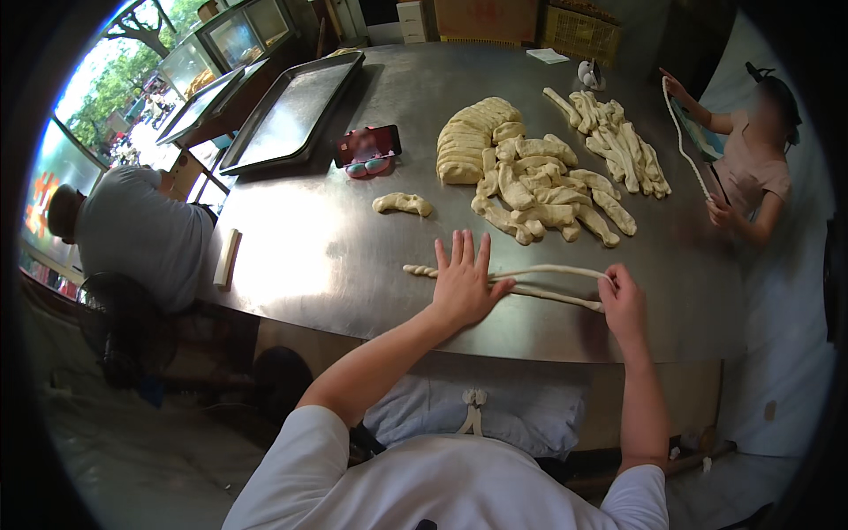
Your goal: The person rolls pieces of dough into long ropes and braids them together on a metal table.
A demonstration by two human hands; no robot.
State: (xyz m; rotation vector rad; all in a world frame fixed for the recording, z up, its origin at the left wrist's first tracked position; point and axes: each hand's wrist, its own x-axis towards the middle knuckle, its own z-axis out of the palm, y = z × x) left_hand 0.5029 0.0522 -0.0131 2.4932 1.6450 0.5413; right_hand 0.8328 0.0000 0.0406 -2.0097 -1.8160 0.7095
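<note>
A thin dough rope [546, 269] lies doubled on the steel table, its two strands running side by side. At its left end the strands are wound into a short twist [419, 270]. My left hand [464, 281] rests palm down across the rope with fingers spread, hiding the part beneath it. My right hand [621, 298] pinches the rope at its right end, where the fingers partly cover the strands. Beyond my hands sits a heap of thick dough pieces [543, 192], beside a sliced dough block [474, 139]. One separate dough piece [402, 204] lies further left.
The steel table [371, 305] holds a baking tray [291, 112], a phone on a stand [368, 147], a rolling pin-like stick [226, 258] and more dough strips [623, 146]. At right a co-worker [748, 152] holds up a dough rope [682, 136]. Another person [142, 225] bends at left.
</note>
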